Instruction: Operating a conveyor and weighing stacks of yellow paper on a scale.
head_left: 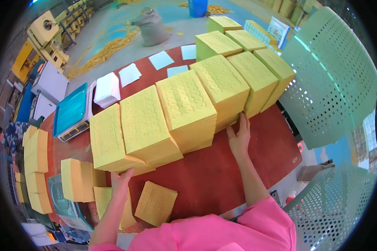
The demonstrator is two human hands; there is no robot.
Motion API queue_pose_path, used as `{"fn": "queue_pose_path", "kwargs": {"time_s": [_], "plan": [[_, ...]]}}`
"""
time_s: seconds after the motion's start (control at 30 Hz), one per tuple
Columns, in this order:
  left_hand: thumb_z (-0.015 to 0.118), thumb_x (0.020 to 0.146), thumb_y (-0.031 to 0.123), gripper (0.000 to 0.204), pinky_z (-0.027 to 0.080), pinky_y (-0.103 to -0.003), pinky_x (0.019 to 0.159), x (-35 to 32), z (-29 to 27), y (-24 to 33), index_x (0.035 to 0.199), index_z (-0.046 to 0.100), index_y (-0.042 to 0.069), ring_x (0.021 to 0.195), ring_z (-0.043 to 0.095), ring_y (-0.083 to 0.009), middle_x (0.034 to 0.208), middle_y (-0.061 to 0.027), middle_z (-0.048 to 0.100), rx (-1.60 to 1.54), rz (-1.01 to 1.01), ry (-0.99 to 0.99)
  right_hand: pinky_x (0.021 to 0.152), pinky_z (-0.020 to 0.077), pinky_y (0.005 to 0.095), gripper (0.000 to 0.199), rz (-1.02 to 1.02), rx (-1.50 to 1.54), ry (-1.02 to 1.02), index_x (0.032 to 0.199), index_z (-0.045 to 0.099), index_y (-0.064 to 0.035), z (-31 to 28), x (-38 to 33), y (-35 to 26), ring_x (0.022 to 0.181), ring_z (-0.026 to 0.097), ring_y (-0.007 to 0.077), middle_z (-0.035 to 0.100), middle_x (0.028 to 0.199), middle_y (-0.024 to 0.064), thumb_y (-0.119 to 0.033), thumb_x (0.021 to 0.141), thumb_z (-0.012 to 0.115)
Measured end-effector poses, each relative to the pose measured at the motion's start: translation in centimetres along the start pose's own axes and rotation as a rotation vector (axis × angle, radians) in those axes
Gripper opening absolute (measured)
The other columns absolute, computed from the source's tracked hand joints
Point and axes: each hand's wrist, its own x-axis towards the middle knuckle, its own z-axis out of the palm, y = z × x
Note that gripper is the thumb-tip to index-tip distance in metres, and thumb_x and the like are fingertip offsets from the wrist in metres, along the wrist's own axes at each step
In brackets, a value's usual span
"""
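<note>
A long row of yellow paper stacks [186,98], embossed with wavy lines on top, runs across the red table [197,180]. At the near lower edge of the leftmost stack [109,136] is my left hand [120,184], its thumb apart and its fingertips partly hidden against the paper. My right hand [240,138] touches the lower near side of a stack [222,77] farther right, thumb and fingers spread. Neither hand is closed round a stack. Close to my left forearm lie a loose yellow sheet pile [156,203] and another low pile [102,198].
A scale with a teal tray [71,109] and white paper pile [107,88] stand left. Another scale [65,196] sits beside more yellow stacks [77,180]. Green perforated panels [326,79] border the right. Beyond are a grey sack [151,27] and a person [14,138] far left.
</note>
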Motion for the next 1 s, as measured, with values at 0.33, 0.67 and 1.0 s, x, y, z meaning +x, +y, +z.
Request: {"fn": "queue_pose_path", "kwargs": {"time_s": [0.33,0.67,1.0], "plan": [[0.072,0.084,-0.001,0.059,0.047,-0.033,0.099,-0.7,0.4,-1.1,0.134,0.041,0.004,0.114,0.055,-0.0168,0.126,-0.0086,0.054,-0.095,0.033,0.033,0.101,0.0439,0.0331,0.062,0.164,0.407,-0.093,0.137,0.046,0.0067,1.0,0.4,1.5,0.119,0.049,0.0226,0.042,0.132,0.0123,-0.002,0.082,0.074],[0.072,0.082,-0.004,0.064,0.044,-0.034,0.103,-0.9,0.9,-1.1,0.136,0.040,0.006,0.118,0.051,-0.0181,0.129,-0.0090,0.051,-0.144,0.046,0.074,0.096,0.0415,0.0303,0.042,0.284,0.664,-0.193,0.128,0.051,0.0005,0.7,1.6,-0.1,0.109,0.051,0.0157,0.057,0.117,0.0056,0.003,0.088,0.065],[0.069,0.080,-0.010,0.059,0.046,-0.029,0.097,1.3,0.8,-0.1,0.132,0.047,0.008,0.109,0.056,-0.0136,0.120,-0.0044,0.058,-0.178,0.033,0.125,0.098,0.0406,0.0307,0.044,0.281,0.687,-0.233,0.125,0.051,-0.0011,3.5,3.0,0.3,0.112,0.051,0.0164,0.057,0.120,0.0070,0.003,0.085,0.069]]}}
